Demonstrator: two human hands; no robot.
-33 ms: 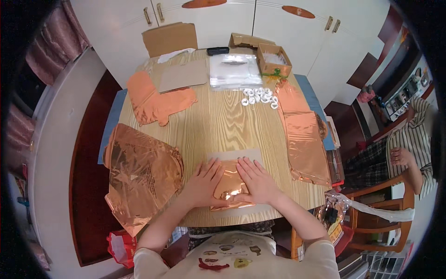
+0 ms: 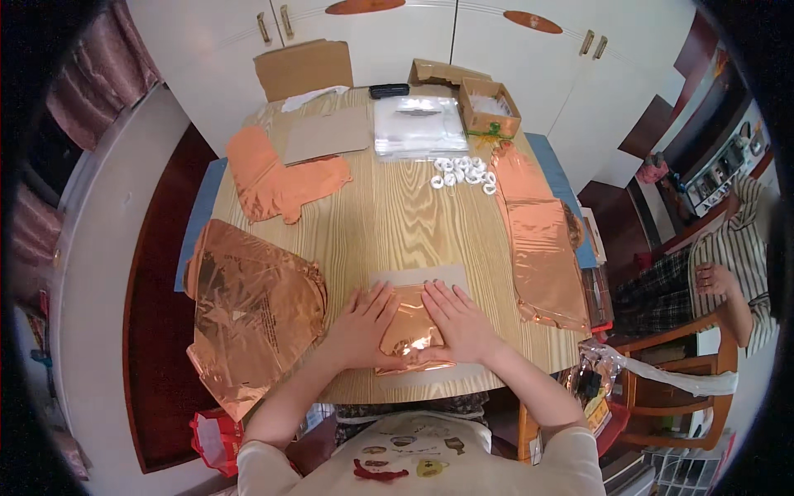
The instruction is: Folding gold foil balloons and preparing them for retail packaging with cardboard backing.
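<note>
A folded copper-coloured foil balloon (image 2: 411, 322) lies flat on a grey cardboard sheet (image 2: 422, 274) at the table's near edge. My left hand (image 2: 370, 321) rests palm down on its left side, fingers stretched out. On the right side, my right hand (image 2: 457, 321) presses flat with its fingers spread. Both thumbs point inward across the lower part of the foil and almost meet. My hands cover the balloon's side edges. Cardboard shows beyond the foil at the top and bottom.
Flat copper foil pieces lie at left (image 2: 256, 310), far left (image 2: 277, 178) and right (image 2: 542, 248). Toward the back are clear plastic bags (image 2: 419, 128), white rings (image 2: 463, 172), a small box (image 2: 492, 107) and another cardboard sheet (image 2: 325, 135). A person (image 2: 732, 256) is beside a wooden chair (image 2: 678, 372).
</note>
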